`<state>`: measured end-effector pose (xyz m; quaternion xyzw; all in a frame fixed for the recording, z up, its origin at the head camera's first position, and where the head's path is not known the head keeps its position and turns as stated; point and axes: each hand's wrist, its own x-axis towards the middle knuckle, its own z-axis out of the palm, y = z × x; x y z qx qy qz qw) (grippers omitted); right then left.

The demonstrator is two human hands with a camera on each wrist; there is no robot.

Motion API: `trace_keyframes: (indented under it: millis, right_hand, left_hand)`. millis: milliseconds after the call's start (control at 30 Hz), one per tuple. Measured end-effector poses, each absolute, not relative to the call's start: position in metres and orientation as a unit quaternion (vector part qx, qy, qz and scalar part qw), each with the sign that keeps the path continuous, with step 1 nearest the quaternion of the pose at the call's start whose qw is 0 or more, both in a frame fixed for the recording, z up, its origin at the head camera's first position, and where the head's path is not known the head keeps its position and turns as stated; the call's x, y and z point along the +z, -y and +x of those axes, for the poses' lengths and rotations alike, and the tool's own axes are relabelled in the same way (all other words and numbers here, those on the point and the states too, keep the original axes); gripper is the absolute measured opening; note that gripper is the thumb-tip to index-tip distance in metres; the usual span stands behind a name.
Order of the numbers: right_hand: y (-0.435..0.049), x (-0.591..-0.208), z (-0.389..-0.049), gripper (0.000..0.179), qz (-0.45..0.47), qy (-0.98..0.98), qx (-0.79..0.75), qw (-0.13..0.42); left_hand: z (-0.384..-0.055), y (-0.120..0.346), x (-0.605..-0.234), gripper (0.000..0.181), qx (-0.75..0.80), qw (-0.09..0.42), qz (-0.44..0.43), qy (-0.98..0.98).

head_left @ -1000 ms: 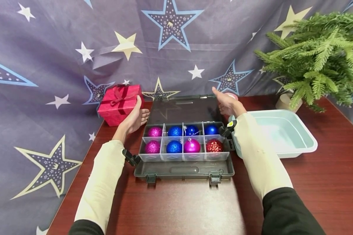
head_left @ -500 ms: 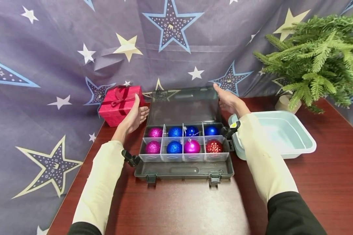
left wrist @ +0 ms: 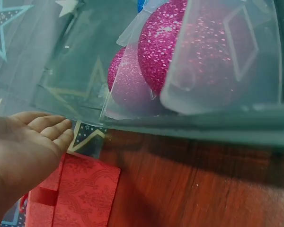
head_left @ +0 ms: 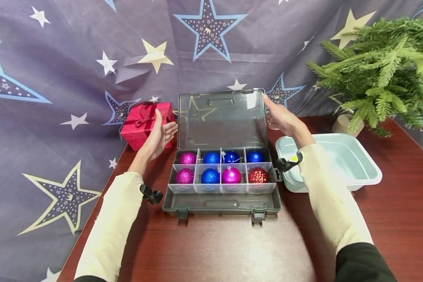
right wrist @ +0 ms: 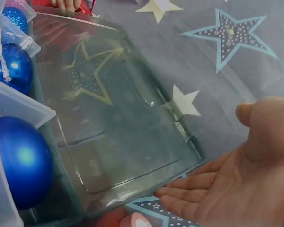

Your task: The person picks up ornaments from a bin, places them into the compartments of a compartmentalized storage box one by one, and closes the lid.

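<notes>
A smoky, see-through plastic box (head_left: 201, 204) stands on the table, its hinged lid (head_left: 225, 125) raised at the back. Baubles fill its divided compartments: glittery pink ones (head_left: 185, 176), several blue ones (head_left: 255, 156), a shiny magenta one (head_left: 231, 176) and a red one (head_left: 258, 176). My left hand (head_left: 160, 135) has its fingers extended, tips right at the lid's left edge. On the opposite side my right hand (head_left: 285, 117) is at the lid's right edge with straight fingers, palm facing it in the right wrist view. Neither hand grips anything.
A red gift box (head_left: 137, 131) with a dark ribbon stands behind my left hand. Right of the plastic box is a pale green basin (head_left: 359, 172), partly under my right forearm. An artificial fir tree (head_left: 384, 70) rises at the back right, before a star-patterned curtain (head_left: 257, 35).
The lid has swung upward from leaning far back to nearly upright. Both hands have risen slightly at its sides, and the right hand has shifted a little to the right.
</notes>
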<state>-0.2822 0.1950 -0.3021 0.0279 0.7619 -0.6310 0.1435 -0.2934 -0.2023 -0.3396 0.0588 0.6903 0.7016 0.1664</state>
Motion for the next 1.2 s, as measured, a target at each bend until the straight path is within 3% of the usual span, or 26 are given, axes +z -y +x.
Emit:
trace_keyframes:
  millis: [567,1200]
  right_hand:
    - [-0.203,-0.299,-0.246,0.086,-0.046,-0.77,-0.631,0.081]
    - [-0.217,-0.291,-0.193,0.076,-0.13,-0.793,-0.593,0.049]
  left_hand:
    - [-0.264,0.216,-0.338,0.101,0.706,0.104,0.11,-0.692]
    - [-0.222,0.225,-0.335,0.104,0.699,0.055,0.163,-0.694]
